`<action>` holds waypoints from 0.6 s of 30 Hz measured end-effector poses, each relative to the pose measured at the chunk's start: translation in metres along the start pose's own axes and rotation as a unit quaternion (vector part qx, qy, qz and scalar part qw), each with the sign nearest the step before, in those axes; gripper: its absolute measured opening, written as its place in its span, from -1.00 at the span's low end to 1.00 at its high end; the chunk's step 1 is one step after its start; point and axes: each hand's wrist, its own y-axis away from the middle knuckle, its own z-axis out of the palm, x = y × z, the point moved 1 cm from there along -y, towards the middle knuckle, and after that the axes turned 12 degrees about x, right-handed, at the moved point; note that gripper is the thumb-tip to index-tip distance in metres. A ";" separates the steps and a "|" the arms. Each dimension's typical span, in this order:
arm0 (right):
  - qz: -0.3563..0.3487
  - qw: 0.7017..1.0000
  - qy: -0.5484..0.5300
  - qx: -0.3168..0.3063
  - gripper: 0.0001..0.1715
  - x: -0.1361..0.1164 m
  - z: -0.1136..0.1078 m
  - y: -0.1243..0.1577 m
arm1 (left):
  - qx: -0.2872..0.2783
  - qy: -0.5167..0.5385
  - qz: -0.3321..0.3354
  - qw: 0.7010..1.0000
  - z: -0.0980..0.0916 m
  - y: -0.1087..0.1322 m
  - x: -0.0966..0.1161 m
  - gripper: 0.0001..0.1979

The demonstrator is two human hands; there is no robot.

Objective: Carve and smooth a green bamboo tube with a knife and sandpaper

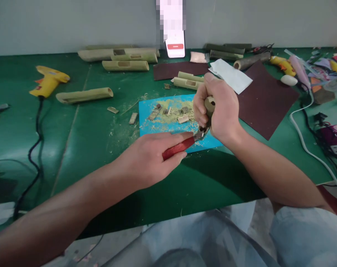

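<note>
So the bamboo is a short, pale green round stub, smooth-skinned, with only its cut end showing. It sits at about 1 o'clock from centre, just above the blue mat. The right hand is wrapped tight around it in a fist. The left hand is curled closed on the glossy red handle of a knife, its metal tip up against the bamboo. Fibrous yellowish shavings and little chips cover the mat. Matte dark sandpaper lies at 3 o'clock on the green tabletop, and a yellow glue gun at 10.
</note>
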 end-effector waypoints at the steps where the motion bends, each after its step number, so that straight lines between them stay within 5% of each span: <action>1: -0.003 1.000 -0.001 0.003 -0.37 0.000 0.000 0.000 | -0.001 -0.001 -0.001 1.000 0.001 0.000 0.000 -0.58; 18: -0.027 0.998 -0.035 0.055 -0.26 -0.001 0.006 0.004 | -0.002 0.069 -0.059 0.996 0.013 -0.002 0.000 -0.55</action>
